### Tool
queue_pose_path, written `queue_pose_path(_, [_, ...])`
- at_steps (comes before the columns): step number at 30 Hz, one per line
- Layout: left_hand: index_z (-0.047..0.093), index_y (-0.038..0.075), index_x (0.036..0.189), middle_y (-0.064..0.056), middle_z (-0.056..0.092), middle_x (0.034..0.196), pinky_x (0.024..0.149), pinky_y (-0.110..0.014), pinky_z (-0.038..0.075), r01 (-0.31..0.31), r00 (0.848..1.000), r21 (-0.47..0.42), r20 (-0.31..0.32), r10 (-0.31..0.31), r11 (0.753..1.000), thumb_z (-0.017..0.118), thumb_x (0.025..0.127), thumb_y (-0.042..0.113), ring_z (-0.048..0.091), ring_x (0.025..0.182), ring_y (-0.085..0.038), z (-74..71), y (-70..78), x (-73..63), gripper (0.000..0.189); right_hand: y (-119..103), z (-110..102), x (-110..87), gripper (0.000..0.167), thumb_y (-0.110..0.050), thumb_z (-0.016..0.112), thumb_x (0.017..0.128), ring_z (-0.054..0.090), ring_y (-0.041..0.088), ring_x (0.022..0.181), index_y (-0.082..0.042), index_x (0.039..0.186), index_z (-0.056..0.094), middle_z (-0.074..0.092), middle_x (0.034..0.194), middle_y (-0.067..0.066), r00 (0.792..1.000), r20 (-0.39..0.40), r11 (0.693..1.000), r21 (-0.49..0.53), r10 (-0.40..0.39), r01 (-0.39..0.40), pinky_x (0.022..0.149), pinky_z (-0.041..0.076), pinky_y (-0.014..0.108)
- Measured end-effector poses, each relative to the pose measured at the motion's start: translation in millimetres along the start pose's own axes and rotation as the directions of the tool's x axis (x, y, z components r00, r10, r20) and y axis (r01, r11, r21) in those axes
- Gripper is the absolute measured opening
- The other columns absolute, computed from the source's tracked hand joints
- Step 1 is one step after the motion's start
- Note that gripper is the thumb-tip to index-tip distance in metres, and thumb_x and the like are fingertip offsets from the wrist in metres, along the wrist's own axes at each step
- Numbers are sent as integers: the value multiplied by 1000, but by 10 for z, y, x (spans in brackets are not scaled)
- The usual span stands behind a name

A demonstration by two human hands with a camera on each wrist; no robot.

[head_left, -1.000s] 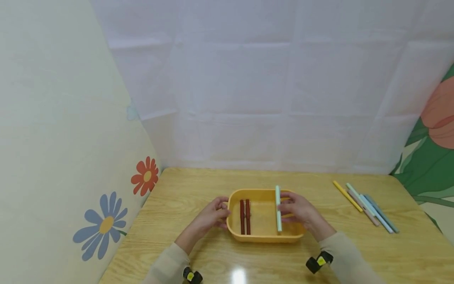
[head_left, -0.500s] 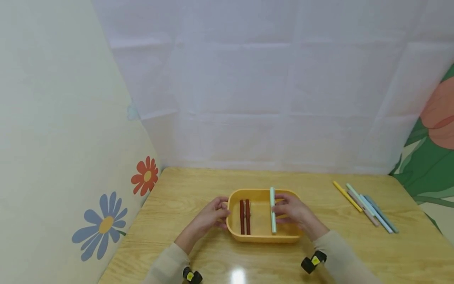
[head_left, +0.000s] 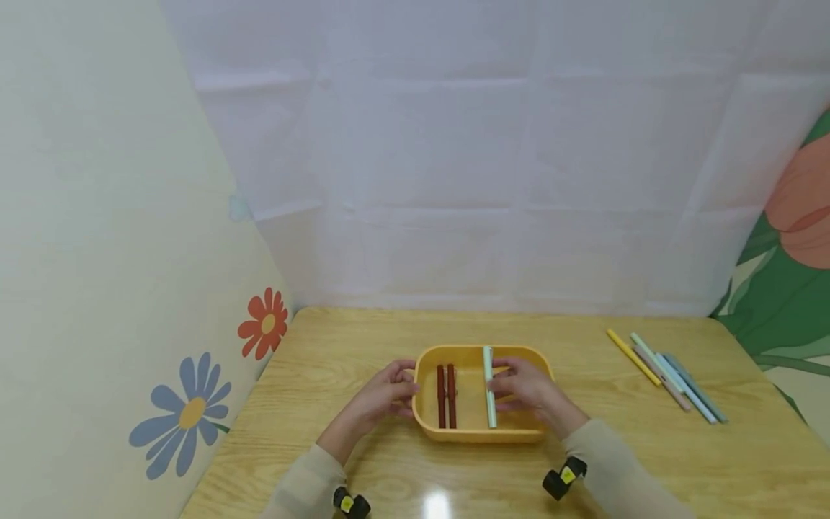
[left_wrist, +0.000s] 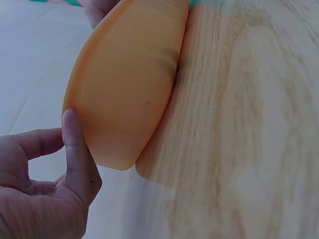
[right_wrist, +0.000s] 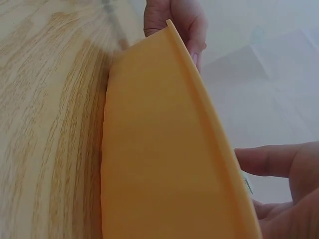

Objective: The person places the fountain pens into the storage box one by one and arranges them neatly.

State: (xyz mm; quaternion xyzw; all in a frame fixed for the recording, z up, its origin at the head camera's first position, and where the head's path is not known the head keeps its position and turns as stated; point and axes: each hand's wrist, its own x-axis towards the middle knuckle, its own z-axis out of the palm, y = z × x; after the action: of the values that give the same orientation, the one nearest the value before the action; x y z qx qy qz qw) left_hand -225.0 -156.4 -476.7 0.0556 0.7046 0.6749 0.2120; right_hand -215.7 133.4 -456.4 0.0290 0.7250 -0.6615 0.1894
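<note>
A yellow-orange tray [head_left: 454,435] with raised walls sits on the wooden table. My left hand [head_left: 389,393] pinches its left end; in the left wrist view the thumb and a finger meet at the rim. Inside, two dark red pens [head_left: 452,396] with clips lie side by side towards the left. My right hand [head_left: 528,389] holds a pale green pen [head_left: 491,404] between thumb and fingers, over the tray's middle and lengthwise towards me. Whether this pen touches the floor of the tray I cannot tell. The tray wall [right_wrist: 159,149] hides most of it in the right wrist view.
Right of the tray, several pens lie loosely together on the table [head_left: 363,331]: a yellow pen [head_left: 632,357], a light green one, a mauve one and blue ones [head_left: 697,396]. A white cloth [head_left: 415,180] hangs behind the table. A flower-patterned wall stands at the left.
My right hand has moved left with the pale green pen, nearer the red pens, and the pen looks lower. The left hand still holds the tray's end.
</note>
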Motion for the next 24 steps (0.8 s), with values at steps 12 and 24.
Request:
queue_pose_path(12, [38, -1, 145, -4, 54, 96, 63, -29, 57, 18, 1000, -13, 2, -18, 1000, 61, 95, 7, 57, 75, -15, -11, -13, 14, 56, 26, 96, 47, 54, 3, 66, 90, 66, 25, 85, 8, 140, 46, 64, 107, 19, 1000, 10, 1000, -4, 19, -19, 70, 63, 40])
queue_pose_path(24, [39, 0, 144, -4, 54, 95, 62, -29, 57, 24, 1000, -22, -3, -24, 999, 61, 94, 7, 57, 74, -15, -11, -30, 11, 55, 96, 189, 100, 50, 4, 68, 90, 68, 25, 86, 6, 137, 51, 67, 107, 20, 998, -26, 998, -4, 55, -55, 70, 63, 42])
